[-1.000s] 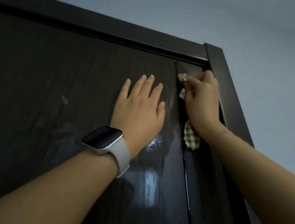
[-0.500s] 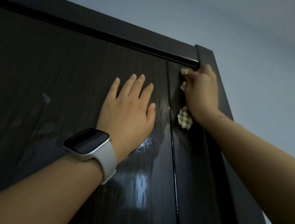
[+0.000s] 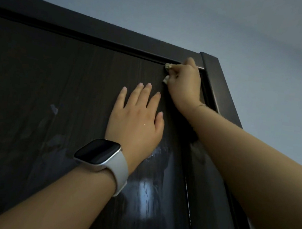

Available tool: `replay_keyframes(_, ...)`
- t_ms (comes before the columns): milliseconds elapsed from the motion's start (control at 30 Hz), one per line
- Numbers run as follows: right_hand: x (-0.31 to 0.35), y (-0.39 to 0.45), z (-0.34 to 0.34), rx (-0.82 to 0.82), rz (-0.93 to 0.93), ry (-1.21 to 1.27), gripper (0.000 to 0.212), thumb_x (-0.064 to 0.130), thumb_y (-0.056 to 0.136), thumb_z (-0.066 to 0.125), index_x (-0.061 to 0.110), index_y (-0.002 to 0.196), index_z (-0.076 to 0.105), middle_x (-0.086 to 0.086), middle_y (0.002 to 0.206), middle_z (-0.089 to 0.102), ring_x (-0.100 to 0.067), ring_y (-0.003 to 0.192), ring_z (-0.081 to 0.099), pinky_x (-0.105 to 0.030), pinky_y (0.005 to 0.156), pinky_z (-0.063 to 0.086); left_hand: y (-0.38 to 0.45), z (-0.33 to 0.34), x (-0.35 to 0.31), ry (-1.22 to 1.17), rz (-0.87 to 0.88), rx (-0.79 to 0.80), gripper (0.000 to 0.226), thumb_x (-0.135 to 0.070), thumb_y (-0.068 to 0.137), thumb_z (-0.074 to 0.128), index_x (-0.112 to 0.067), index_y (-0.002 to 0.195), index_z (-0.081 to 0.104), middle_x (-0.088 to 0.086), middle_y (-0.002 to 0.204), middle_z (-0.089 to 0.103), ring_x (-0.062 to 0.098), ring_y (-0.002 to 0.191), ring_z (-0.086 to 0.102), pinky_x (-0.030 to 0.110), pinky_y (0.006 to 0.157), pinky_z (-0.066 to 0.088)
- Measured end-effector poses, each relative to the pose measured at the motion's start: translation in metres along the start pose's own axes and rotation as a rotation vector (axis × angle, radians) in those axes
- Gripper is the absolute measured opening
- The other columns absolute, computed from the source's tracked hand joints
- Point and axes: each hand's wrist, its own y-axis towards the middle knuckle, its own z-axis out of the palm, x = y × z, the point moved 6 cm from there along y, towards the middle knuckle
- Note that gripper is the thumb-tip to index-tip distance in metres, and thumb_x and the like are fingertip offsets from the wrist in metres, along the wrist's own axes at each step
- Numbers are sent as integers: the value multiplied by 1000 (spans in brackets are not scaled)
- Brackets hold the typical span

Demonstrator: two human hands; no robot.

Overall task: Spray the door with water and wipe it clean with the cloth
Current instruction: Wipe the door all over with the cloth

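Note:
The dark brown wood-grain door fills the left and middle of the head view, seen from below. Wet streaks shine on it beneath my left wrist. My left hand lies flat on the door, fingers straight and slightly spread, a white smartwatch on the wrist. My right hand grips the checked cloth and presses it into the door's top right corner, just under the frame. Only two small bits of cloth stick out past the fingers.
The dark door frame runs along the top and down the right side. A pale grey wall lies beyond it. A vertical groove splits the door near its right edge.
My right hand has slid the cloth upward into the top corner; the hanging part of the cloth is hidden now. My left hand stays flat on the door.

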Motion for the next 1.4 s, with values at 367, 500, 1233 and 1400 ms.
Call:
replay_keyframes(367,-60,-5,-26,-2,1,-203,25,13,99,50,-3,99,70,-14,103,51,-30,100,49,-28,75,34,2,-4,-3,-76,-11,60,62,-40,92,24,-18,145,46,7,156,37,22,147,28,48,121,16)
replay_keyframes(500,-46,-50,-48,-22,-96,-196,20,10,95,54,-2,95,70,-16,95,51,-33,91,50,-34,72,39,0,-18,-9,-118,76,-70,47,-31,92,36,-11,125,63,11,140,54,29,129,49,44,108,34)
replay_keyframes(1233,-7,-283,-147,330,-122,-65,34,1,82,69,13,113,71,-4,90,55,-24,81,54,-37,60,51,-121,-35,-35,-13,46,144,57,-33,97,29,-7,143,48,13,148,46,28,139,40,48,118,28)
replay_keyframes(1400,-14,-149,-86,224,-45,-84,18,9,90,63,7,105,72,-4,94,50,-24,89,55,-35,75,48,-121,-33,-34,-29,52,107,56,-32,97,29,-6,143,48,13,149,45,28,140,40,48,118,27)
